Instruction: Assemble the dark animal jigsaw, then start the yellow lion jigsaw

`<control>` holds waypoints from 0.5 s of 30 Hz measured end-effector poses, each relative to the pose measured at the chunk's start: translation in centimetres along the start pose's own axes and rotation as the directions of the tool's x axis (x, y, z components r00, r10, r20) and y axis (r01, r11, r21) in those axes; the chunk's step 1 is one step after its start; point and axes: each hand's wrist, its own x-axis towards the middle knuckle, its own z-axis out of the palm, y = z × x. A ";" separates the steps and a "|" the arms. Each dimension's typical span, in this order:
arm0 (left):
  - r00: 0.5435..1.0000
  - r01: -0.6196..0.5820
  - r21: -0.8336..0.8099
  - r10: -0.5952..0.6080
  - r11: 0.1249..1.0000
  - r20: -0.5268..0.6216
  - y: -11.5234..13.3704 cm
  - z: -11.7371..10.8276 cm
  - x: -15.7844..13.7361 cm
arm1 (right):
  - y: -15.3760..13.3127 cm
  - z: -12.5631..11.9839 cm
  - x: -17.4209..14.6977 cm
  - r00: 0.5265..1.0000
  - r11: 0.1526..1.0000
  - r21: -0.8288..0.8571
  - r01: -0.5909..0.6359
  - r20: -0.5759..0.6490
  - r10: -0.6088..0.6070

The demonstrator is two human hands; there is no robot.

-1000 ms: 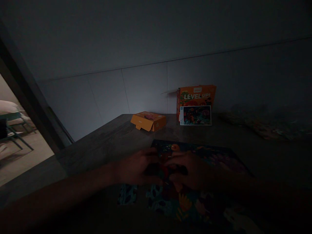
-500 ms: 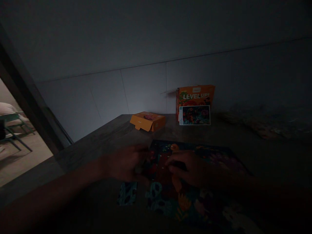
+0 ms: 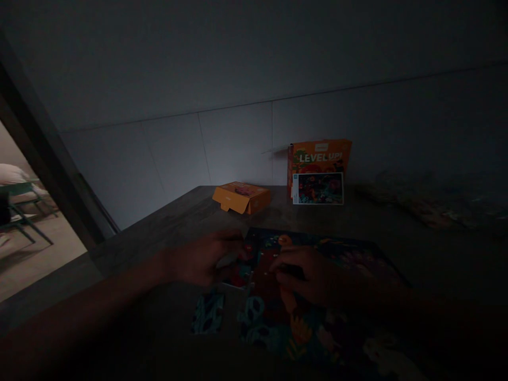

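In the dim head view a partly joined jigsaw puzzle lies on the table, dark with red, orange and teal shapes. My left hand is at its left edge, fingers closed around a puzzle piece with red and teal print. Whether that piece is locked into its neighbours I cannot tell. My right hand rests on the puzzle's red part, fingers bent, thumb and forefinger slightly apart, nothing visible between them. A loose teal-and-dark puzzle piece lies left of the puzzle, below my left hand.
An orange open-flapped box lies towards the back of the table. Behind the puzzle, a picture card leans against an upright orange box by the wall. A crumpled clear plastic heap is at right. Beyond the left opening stands a green chair.
My left hand has moved slightly up and left, and more of the red-and-teal piece shows beneath its fingers. My right hand has stayed almost in place.
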 end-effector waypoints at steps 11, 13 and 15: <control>0.983 0.076 0.131 -0.096 0.988 0.159 0.0 -1.0 -0.5 | 0.2 0.2 -0.1 1.000 1.000 0.006 -0.004 -0.008 0.004; 0.985 0.126 0.142 -0.141 0.982 0.102 -0.3 -1.0 -0.6 | 0.2 0.2 -0.1 1.000 1.000 0.011 -0.010 -0.008 0.011; 0.975 0.201 0.145 -0.213 0.969 0.068 -0.6 -0.7 -0.6 | 0.1 0.1 -0.1 1.000 1.000 0.011 -0.009 -0.011 0.009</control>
